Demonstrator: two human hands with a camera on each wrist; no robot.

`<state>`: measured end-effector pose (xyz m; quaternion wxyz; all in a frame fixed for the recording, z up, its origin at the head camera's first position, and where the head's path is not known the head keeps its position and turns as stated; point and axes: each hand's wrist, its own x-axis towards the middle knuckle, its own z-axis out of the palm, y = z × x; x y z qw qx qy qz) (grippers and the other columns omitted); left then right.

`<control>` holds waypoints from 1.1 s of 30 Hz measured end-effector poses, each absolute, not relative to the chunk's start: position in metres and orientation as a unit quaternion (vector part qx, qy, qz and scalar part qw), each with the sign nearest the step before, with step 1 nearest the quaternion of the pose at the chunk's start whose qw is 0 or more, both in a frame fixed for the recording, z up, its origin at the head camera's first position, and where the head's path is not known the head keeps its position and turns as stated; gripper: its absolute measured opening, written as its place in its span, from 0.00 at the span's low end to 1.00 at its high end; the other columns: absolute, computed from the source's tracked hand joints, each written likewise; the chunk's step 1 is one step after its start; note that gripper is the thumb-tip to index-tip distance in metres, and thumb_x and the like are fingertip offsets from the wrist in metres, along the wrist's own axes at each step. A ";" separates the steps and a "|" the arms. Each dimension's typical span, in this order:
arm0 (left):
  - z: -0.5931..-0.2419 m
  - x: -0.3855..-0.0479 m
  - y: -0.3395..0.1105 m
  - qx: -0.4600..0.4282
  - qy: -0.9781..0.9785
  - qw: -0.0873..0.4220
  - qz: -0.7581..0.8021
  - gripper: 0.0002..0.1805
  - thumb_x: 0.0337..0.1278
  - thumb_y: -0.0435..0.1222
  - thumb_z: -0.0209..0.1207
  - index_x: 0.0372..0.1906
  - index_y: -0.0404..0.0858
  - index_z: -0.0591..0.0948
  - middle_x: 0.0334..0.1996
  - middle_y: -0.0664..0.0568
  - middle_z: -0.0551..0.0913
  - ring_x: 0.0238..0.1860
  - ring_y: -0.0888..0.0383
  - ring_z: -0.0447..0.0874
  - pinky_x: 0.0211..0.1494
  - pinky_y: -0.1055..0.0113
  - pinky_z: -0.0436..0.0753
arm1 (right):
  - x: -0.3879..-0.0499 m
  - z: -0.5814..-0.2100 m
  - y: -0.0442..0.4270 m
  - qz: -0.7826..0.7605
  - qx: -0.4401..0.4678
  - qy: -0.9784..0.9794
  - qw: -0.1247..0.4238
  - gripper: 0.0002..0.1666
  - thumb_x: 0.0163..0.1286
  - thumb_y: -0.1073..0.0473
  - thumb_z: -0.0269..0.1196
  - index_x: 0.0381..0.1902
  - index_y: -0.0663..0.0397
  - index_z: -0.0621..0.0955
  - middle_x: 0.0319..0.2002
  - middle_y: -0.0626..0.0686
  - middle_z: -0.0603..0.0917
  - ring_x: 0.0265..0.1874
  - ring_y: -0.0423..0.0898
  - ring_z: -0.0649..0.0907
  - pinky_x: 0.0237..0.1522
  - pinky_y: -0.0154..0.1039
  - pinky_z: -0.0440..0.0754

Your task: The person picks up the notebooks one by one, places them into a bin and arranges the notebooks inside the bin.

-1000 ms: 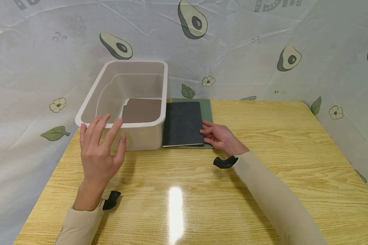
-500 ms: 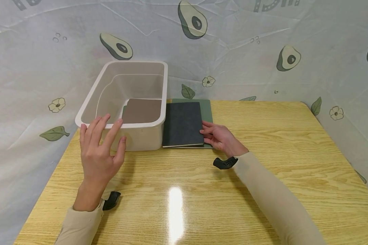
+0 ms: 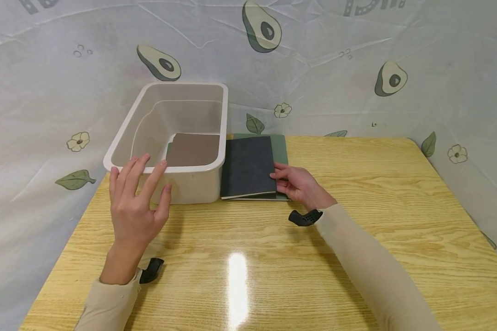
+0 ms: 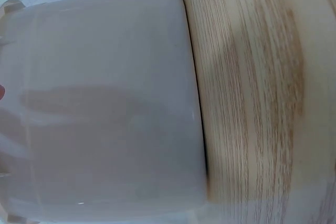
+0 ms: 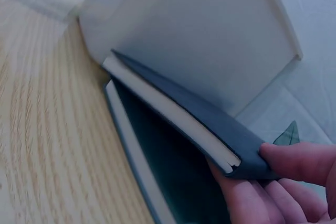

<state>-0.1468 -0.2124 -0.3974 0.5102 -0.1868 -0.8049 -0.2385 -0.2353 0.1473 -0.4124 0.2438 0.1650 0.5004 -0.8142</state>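
Near edge of the wood-grain table (image 3: 190, 257): bright light streak (image 3: 237, 289) on the bare top, left of center. Two beige sleeves come in from there, left sleeve (image 3: 107, 303) by the table's left edge, right sleeve (image 3: 368, 257) crossing the right half. Black fitting at each wrist: left wrist fitting (image 3: 151, 271), right wrist fitting (image 3: 305, 217).

Left hand (image 3: 134, 211): fingers spread, not gripping, up at the tub's near rim. Can't tell how many fingertips actually touch it.

Right hand (image 3: 296, 184): pinching the navy hardcover book (image 3: 248, 168) by its right long side, thumb on top, fingers underneath. That side is lifted, so the book tilts down toward the tub; page block visible at its near short end.

Green book (image 3: 279, 147) lies flat under it on the table, showing past the navy one at the right and far sides. Both sit toward the table's far edge, just right of the tub.

Off-white plastic tub (image 3: 190, 186): upright at the table's far-left corner. On its floor, a brown flat rectangle (image 3: 194, 149), with a green sliver (image 3: 168, 149) at its left side.

Behind the far edge: wrinkled avocado-print sheet (image 3: 323, 92).
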 end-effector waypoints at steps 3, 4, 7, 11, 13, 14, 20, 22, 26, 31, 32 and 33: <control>-0.397 -0.147 -0.212 -0.187 -0.804 0.511 -0.238 0.25 0.59 0.35 0.65 0.63 0.43 0.87 0.65 0.37 0.84 0.70 0.36 0.77 0.80 0.30 0.60 | -0.235 -0.408 0.148 -0.816 0.171 0.499 0.236 0.39 0.78 0.71 0.59 0.83 0.44 0.67 0.76 0.50 0.74 0.17 0.36 0.69 0.22 0.27 0.67; -0.397 -0.147 -0.212 -0.187 -0.805 0.511 -0.238 0.25 0.59 0.35 0.65 0.63 0.43 0.87 0.65 0.37 0.84 0.70 0.35 0.77 0.80 0.30 0.60 | -0.235 -0.406 0.149 -0.811 0.174 0.507 0.235 0.38 0.78 0.70 0.60 0.82 0.44 0.68 0.74 0.49 0.76 0.16 0.38 0.65 0.21 0.29 0.63; -0.397 -0.147 -0.212 -0.186 -0.806 0.510 -0.236 0.25 0.59 0.35 0.65 0.63 0.43 0.86 0.65 0.37 0.84 0.69 0.34 0.77 0.80 0.30 0.60 | -0.236 -0.401 0.149 -0.798 0.175 0.527 0.233 0.37 0.77 0.69 0.62 0.80 0.45 0.70 0.71 0.53 0.80 0.15 0.35 0.75 0.22 0.25 0.74; -0.397 -0.147 -0.212 -0.185 -0.807 0.509 -0.236 0.24 0.59 0.35 0.65 0.63 0.43 0.87 0.66 0.37 0.84 0.68 0.34 0.78 0.80 0.30 0.60 | -0.238 -0.395 0.149 -0.777 0.183 0.554 0.237 0.37 0.76 0.69 0.63 0.79 0.46 0.72 0.68 0.55 0.84 0.27 0.40 0.92 0.30 0.30 0.88; -0.397 -0.147 -0.212 -0.185 -0.806 0.509 -0.236 0.24 0.59 0.35 0.65 0.63 0.43 0.87 0.66 0.37 0.84 0.68 0.34 0.78 0.80 0.31 0.60 | -0.239 -0.393 0.149 -0.770 0.192 0.559 0.238 0.36 0.75 0.69 0.64 0.78 0.47 0.73 0.59 0.54 0.89 0.29 0.42 0.93 0.31 0.31 0.88; -0.397 -0.147 -0.212 -0.185 -0.806 0.509 -0.237 0.24 0.59 0.35 0.65 0.63 0.43 0.87 0.66 0.37 0.84 0.68 0.33 0.78 0.80 0.31 0.60 | -0.239 -0.392 0.148 -0.766 0.195 0.563 0.239 0.36 0.75 0.69 0.64 0.78 0.47 0.74 0.56 0.53 0.90 0.28 0.42 0.93 0.30 0.31 0.88; -0.398 -0.148 -0.212 -0.186 -0.806 0.510 -0.236 0.24 0.59 0.35 0.65 0.63 0.43 0.87 0.66 0.37 0.84 0.69 0.34 0.78 0.80 0.30 0.60 | -0.240 -0.386 0.145 -0.787 0.196 0.534 0.239 0.37 0.75 0.70 0.63 0.80 0.47 0.71 0.71 0.57 0.81 0.29 0.43 0.93 0.27 0.30 0.86; -0.398 -0.148 -0.212 -0.186 -0.806 0.510 -0.235 0.25 0.59 0.35 0.65 0.63 0.43 0.86 0.66 0.37 0.83 0.69 0.33 0.78 0.80 0.30 0.60 | -0.240 -0.383 0.144 -0.796 0.195 0.520 0.238 0.37 0.76 0.69 0.62 0.80 0.47 0.70 0.71 0.57 0.81 0.30 0.44 0.94 0.27 0.30 0.86; -0.398 -0.148 -0.212 -0.187 -0.807 0.509 -0.234 0.25 0.60 0.36 0.64 0.64 0.43 0.86 0.66 0.37 0.83 0.69 0.33 0.77 0.80 0.30 0.59 | -0.239 -0.376 0.142 -0.815 0.188 0.494 0.238 0.37 0.77 0.69 0.61 0.80 0.47 0.70 0.50 0.54 0.91 0.31 0.46 0.94 0.30 0.33 0.89; -0.398 -0.148 -0.213 -0.188 -0.806 0.510 -0.235 0.25 0.60 0.36 0.65 0.63 0.43 0.86 0.66 0.37 0.83 0.69 0.34 0.77 0.80 0.30 0.60 | -0.236 -0.366 0.142 -0.835 0.195 0.465 0.222 0.35 0.77 0.69 0.60 0.79 0.47 0.73 0.42 0.51 0.91 0.32 0.46 0.94 0.35 0.35 0.90; -0.398 -0.148 -0.213 -0.188 -0.805 0.511 -0.235 0.25 0.60 0.36 0.65 0.63 0.43 0.86 0.66 0.37 0.83 0.69 0.34 0.77 0.80 0.30 0.60 | -0.235 -0.364 0.142 -0.837 0.200 0.461 0.216 0.34 0.77 0.69 0.61 0.78 0.47 0.73 0.42 0.51 0.90 0.32 0.46 0.94 0.35 0.34 0.90; -0.399 -0.148 -0.213 -0.188 -0.805 0.511 -0.236 0.25 0.60 0.36 0.65 0.63 0.43 0.86 0.66 0.37 0.83 0.70 0.34 0.77 0.80 0.30 0.60 | -0.235 -0.363 0.142 -0.839 0.205 0.459 0.209 0.34 0.77 0.69 0.61 0.78 0.47 0.74 0.42 0.50 0.90 0.31 0.45 0.93 0.35 0.33 0.90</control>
